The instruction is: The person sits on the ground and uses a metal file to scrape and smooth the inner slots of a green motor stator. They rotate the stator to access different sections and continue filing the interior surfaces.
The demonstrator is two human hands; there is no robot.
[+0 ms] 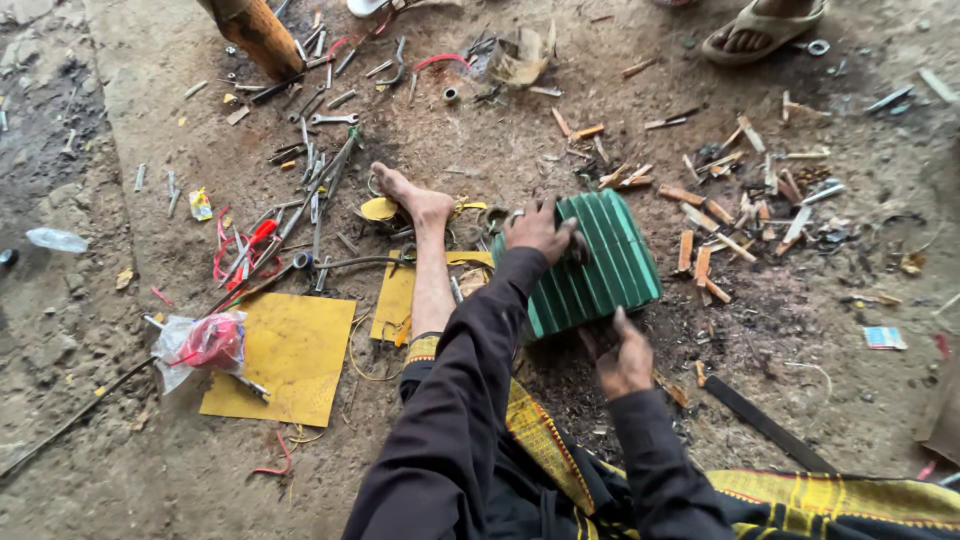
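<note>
Dark sleeves nearest my view. Right hand (pixel 625 358) presses the near edge of the green ribbed metal casing (pixel 590 262) on the dirt floor (pixel 830 400); left hand (pixel 538 228) clamps its far-left top. I judge: brace both ends firmly. Wood splints (pixel 712 245) lie right of the casing, yellow card sheet (pixel 285 350) left.

The ribbed housing (pixel 590 265) was green. The flat sheet (pixel 285 355) on the ground was yellow. The cloth (pixel 800 495) was yellow with dark checked lines. The sleeves (pixel 460 420) were dark. The wire (pixel 235 250) was red.
</note>
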